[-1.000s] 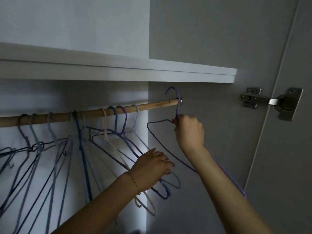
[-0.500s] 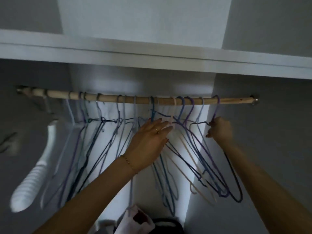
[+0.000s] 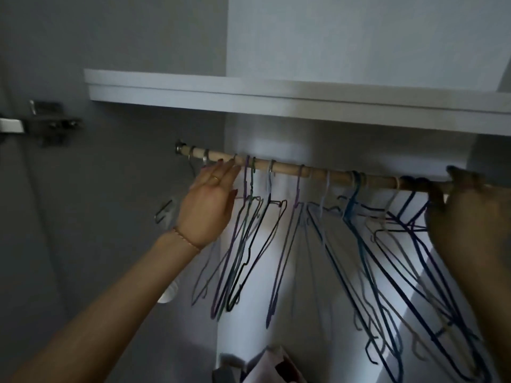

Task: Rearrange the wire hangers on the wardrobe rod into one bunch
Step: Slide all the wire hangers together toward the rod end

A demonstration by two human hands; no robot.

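A wooden wardrobe rod (image 3: 287, 168) runs under a white shelf (image 3: 249, 92). Several thin wire hangers hang spread along it: a left group (image 3: 249, 230), a lone purple hanger (image 3: 287, 244) in the middle, and a denser blue and purple right group (image 3: 387, 258). My left hand (image 3: 210, 205) is near the rod's left end, fingers straight and flat against the leftmost hooks, holding nothing. My right hand (image 3: 467, 217) is at the right edge, dim, with its fingers curled over the rod and the rightmost hooks.
A door hinge (image 3: 52, 123) sits on the grey side wall at the left. A pale object (image 3: 166, 214) hangs on that wall behind my left wrist. Folded items (image 3: 271, 363) lie on the wardrobe floor below the hangers.
The view has swung left. My left hand moved from the middle hangers to the rod's left end. My right hand rose from a hanger's neck up onto the rod.
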